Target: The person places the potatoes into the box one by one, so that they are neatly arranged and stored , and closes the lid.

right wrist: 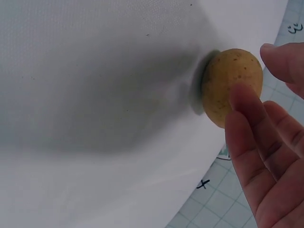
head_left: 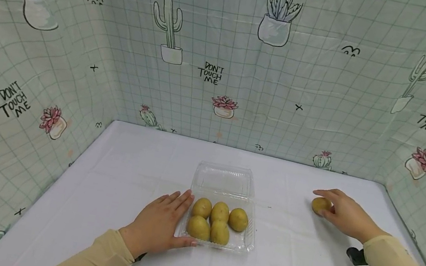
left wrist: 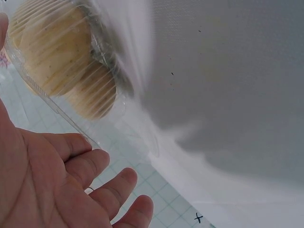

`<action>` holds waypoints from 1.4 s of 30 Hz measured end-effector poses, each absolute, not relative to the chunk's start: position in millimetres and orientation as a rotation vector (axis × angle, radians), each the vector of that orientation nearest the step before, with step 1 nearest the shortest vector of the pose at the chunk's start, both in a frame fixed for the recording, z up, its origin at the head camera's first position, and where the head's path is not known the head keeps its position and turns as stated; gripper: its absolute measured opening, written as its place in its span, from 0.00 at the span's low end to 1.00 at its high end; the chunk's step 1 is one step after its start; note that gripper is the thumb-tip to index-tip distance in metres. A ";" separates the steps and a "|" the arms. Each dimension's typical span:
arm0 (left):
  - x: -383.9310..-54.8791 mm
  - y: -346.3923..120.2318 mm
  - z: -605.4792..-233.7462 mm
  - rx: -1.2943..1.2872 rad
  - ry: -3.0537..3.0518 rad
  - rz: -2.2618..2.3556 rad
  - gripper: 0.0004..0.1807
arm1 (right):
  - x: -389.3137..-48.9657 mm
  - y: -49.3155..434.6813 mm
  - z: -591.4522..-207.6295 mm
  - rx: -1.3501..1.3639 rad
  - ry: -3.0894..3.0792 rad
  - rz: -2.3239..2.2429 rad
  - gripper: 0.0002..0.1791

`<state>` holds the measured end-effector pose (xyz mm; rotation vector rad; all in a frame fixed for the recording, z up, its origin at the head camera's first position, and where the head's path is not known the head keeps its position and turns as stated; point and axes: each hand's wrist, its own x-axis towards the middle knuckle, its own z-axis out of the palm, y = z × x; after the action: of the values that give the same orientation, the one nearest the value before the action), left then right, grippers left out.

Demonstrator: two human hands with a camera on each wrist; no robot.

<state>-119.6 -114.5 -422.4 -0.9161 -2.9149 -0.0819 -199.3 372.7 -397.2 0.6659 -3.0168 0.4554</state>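
A clear plastic clamshell box (head_left: pixel 250 239) lies with its lid folded back on the white table. Several potatoes (head_left: pixel 198 228) sit inside it, in two rows. Along the box's left side rests my left hand (head_left: pixel 158 223), fingers extended and thumb at the front edge. In the left wrist view, potatoes (left wrist: pixel 52 47) show through the ribbed plastic wall. Far to the right, my right hand (head_left: pixel 345 216) is around a single potato (head_left: pixel 320 206) on the table. In the right wrist view, fingers overlap this potato (right wrist: pixel 232 71), while the thumb appears apart from it.
White cloth (head_left: pixel 140 158) covers the table. A printed, gridded curtain (head_left: pixel 185 95) with cactus drawings stands at the back and both sides. Between the box and the right hand's potato lies a stretch of white cloth with a small dark mark.
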 end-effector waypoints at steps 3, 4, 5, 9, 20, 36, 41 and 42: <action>-119.8 -114.4 -421.8 -0.917 -2.913 -0.070 0.57 | -200.4 374.8 -400.6 0.652 -3.028 0.445 0.28; -119.8 -114.3 -421.4 -0.917 -2.914 -0.069 0.57 | -200.8 375.4 -401.8 0.648 -3.035 0.447 0.28; -119.7 -114.2 -420.9 -0.918 -2.913 -0.069 0.57 | -201.2 376.0 -403.1 0.643 -3.043 0.446 0.28; -119.4 -113.9 -419.5 -0.922 -2.905 -0.064 0.57 | -202.5 378.2 -408.1 0.622 -3.076 0.452 0.27; -118.8 -112.9 -417.5 -0.920 -2.916 -0.070 0.56 | -201.2 376.2 -413.6 0.608 -3.066 0.441 0.25; -118.3 -114.8 -419.8 -0.921 -2.916 -0.105 0.56 | -195.5 367.6 -412.3 0.545 -3.089 0.454 0.26; -118.6 -115.0 -420.9 -0.920 -2.917 -0.100 0.56 | -196.3 366.3 -414.8 0.581 -3.073 0.504 0.27; -118.6 -114.9 -420.9 -0.919 -2.917 -0.097 0.57 | -196.0 365.7 -414.8 0.593 -3.068 0.508 0.27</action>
<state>-118.6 -114.9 -420.9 -0.9187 -2.9169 -0.0974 -196.0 365.7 -414.8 0.5930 -3.0678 0.5078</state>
